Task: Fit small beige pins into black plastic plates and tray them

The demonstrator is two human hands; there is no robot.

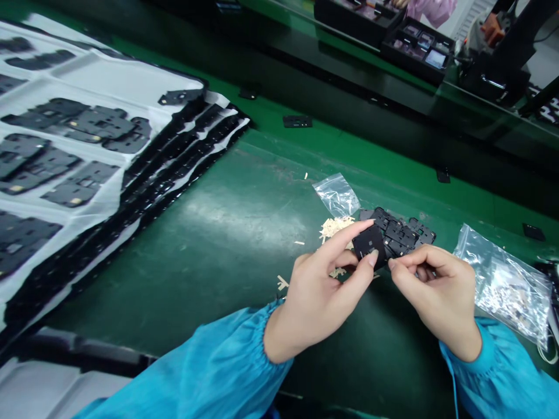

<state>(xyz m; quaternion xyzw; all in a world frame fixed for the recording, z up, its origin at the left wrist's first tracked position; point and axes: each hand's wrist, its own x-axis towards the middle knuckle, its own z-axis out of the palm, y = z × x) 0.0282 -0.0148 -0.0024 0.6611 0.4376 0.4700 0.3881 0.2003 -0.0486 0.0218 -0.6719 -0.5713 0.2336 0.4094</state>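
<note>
Black plate (369, 244) gripped by its edges in the left hand (325, 285), fingertips clear of its face, right hand (437, 297) pinched just beside it on something unclear, above the green desk (196, 262).

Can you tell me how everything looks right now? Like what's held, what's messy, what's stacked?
Left hand: gripping a black square piece
Right hand: fingers pinched together, beside that piece
Black pieces: in a messy heap
Tan scraps: scattered on the bench
Small plastic bag: lying flat, looks empty
Big plastic bag: crumpled, pale bits inside
White trays: stacked, black pieces lying on top
</note>
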